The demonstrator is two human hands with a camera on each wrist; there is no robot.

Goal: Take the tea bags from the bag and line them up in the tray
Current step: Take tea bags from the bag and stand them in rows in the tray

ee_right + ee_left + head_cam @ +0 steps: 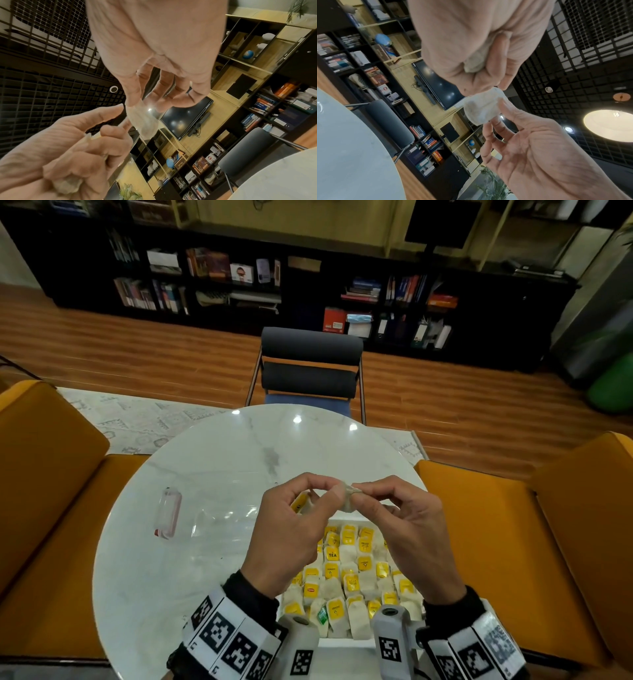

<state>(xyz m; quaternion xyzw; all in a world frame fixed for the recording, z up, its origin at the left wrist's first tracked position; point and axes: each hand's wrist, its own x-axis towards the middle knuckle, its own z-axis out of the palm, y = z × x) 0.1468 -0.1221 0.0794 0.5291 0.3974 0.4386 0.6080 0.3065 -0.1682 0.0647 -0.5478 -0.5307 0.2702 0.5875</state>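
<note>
A single tea bag (348,497) is held in the air between both hands, above the far end of the white tray (346,643), which is already packed with rows of yellow-tagged tea bags (346,573). The right hand (407,529) pinches one edge of it between thumb and forefinger; the left hand (291,529) pinches the other side with its thumb and forefinger, while its curled lower fingers keep a small reserve of further tea bags (473,63) tucked against the palm (a yellow tag peeps out in the head view). The step looks like separating one bag from the handful so the right hand can carry it down alone. To do it well, the left should let go gently and not tug, since the paper is thin and the string may tangle with the bunch; the right hand should then keep it flat and tag-up to match the rows. The clear plastic bag (205,518) lies flattened on the marble table (219,460), left of the tray and apart from both hands.
</note>
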